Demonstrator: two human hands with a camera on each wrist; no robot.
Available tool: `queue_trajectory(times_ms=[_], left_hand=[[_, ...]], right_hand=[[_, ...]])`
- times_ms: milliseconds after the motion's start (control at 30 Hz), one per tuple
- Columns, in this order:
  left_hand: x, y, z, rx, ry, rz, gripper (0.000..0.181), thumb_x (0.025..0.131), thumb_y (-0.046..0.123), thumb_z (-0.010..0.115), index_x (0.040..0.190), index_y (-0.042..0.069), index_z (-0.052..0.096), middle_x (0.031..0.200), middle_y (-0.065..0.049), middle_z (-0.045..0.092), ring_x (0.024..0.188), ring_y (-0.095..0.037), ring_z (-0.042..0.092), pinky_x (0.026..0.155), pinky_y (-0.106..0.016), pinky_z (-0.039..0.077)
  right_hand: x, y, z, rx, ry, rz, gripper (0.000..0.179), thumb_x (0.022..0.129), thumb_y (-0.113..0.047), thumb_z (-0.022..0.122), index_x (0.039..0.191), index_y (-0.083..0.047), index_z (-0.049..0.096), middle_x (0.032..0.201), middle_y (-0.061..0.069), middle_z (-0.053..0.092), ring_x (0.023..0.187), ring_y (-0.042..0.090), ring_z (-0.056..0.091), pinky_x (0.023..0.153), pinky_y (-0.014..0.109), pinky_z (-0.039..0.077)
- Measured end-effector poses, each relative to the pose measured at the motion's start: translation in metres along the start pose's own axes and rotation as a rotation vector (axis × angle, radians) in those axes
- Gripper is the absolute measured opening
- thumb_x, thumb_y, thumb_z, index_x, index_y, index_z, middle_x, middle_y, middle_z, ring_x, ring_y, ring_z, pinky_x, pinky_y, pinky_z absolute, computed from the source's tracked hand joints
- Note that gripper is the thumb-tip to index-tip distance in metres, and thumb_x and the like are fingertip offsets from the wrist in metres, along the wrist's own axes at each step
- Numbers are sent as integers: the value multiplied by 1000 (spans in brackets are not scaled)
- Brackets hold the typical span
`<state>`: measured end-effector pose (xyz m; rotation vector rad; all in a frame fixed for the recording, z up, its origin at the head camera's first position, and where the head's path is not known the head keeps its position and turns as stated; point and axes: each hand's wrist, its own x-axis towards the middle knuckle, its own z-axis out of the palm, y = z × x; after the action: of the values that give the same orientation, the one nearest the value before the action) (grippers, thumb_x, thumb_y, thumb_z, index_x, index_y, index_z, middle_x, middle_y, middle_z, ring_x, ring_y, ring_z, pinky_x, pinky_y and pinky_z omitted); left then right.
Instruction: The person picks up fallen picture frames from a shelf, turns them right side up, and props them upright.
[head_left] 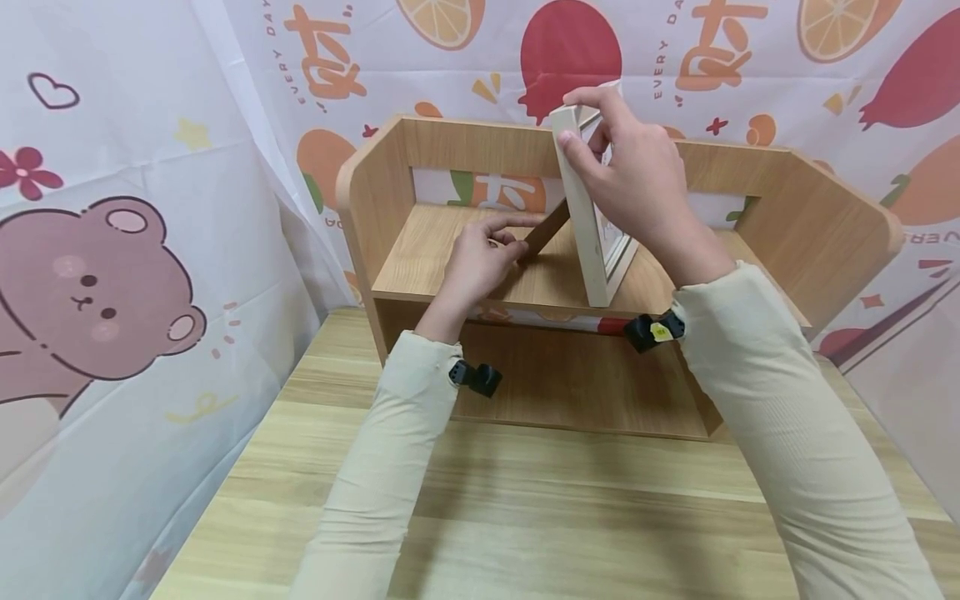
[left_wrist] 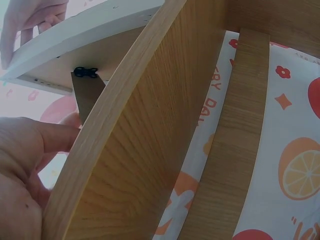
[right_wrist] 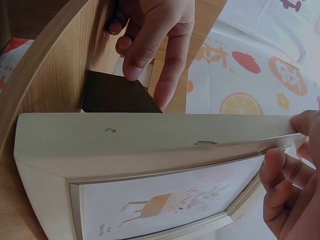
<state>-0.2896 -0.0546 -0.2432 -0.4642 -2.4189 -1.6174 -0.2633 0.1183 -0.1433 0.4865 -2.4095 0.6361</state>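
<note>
A picture frame (head_left: 583, 225) with a pale border stands tilted on the upper board of a wooden shelf (head_left: 420, 242). My right hand (head_left: 641, 171) grips its upper edge, thumb on the near side and fingers over the top. From the frame's back a dark stand leg (head_left: 547, 229) slants out to the left. My left hand (head_left: 480, 258) pinches this leg between thumb and finger. The left wrist view shows a black hinge (left_wrist: 85, 72) joining the leg to the frame's back. A printed picture (right_wrist: 165, 205) of a plant in an orange pot fills the front.
The shelf has raised side panels (head_left: 832, 233) and a lower compartment (head_left: 570, 375). It stands on a light wooden table (head_left: 555, 508). Behind it hangs a fruit-print cloth (head_left: 465, 75); a bear-print cloth (head_left: 112, 275) hangs at the left.
</note>
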Motion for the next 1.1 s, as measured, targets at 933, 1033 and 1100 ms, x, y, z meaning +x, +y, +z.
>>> queue_trajectory(times_ms=[933, 1033, 1100], left_hand=[[-36, 1, 27, 164, 96, 458, 52, 75, 30, 82, 122, 13, 67, 103, -7, 66, 97, -19, 56, 88, -36, 39], [-40, 4, 33, 204, 109, 442, 52, 75, 33, 82, 122, 16, 67, 103, -4, 66, 95, -18, 55, 86, -37, 38], [-42, 5, 37, 226, 122, 433, 52, 75, 34, 82, 121, 17, 67, 100, -4, 66, 93, -18, 54, 83, -37, 36]], right_hand=[[-1, -1, -1, -17, -2, -23, 44, 99, -39, 48, 140, -24, 44, 85, 3, 54, 62, 19, 41, 57, 31, 30], [-2, -2, -2, -18, -26, -29, 45, 99, -37, 47, 142, -24, 42, 87, 3, 55, 62, 19, 41, 56, 31, 30], [-2, -2, -2, -13, -41, -32, 45, 99, -36, 47, 142, -24, 41, 88, 3, 55, 62, 19, 42, 56, 32, 31]])
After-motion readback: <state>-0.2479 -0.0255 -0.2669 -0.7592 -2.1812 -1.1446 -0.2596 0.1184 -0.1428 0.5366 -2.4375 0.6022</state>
